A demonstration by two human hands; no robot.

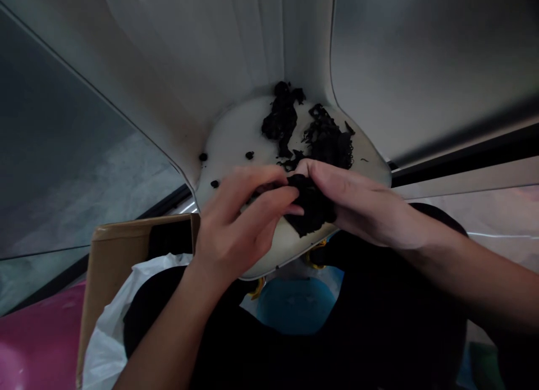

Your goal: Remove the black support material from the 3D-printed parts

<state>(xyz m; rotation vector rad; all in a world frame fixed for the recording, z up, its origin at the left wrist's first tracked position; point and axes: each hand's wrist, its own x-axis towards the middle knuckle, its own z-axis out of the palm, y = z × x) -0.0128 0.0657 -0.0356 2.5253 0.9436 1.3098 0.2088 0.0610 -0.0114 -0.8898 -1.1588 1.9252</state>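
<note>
A thin, ragged black piece (pixel 311 213), soft and rubbery in look, hangs between my two hands over a pale chair seat (pixel 229 131). Thumb and fingers of my right hand (pixel 357 202) are closed on its upper right side. From the left, the fingertips of my left hand (pixel 244 221) pinch at its upper left edge. Just beyond my hands lies a heap of frilly black pieces (pixel 330 140), and left of it a crumpled black strip (pixel 281 120). Small black bits (pixel 250 155) are scattered on the seat's left part.
The chair's tall backrest (pixel 202 36) rises beyond the seat. A cardboard box (pixel 122 238) with a white plastic bag (pixel 138 283) stands by my left knee. Something pink (pixel 42 339) is at the lower left, and a blue surface (pixel 295 305) shows below the seat.
</note>
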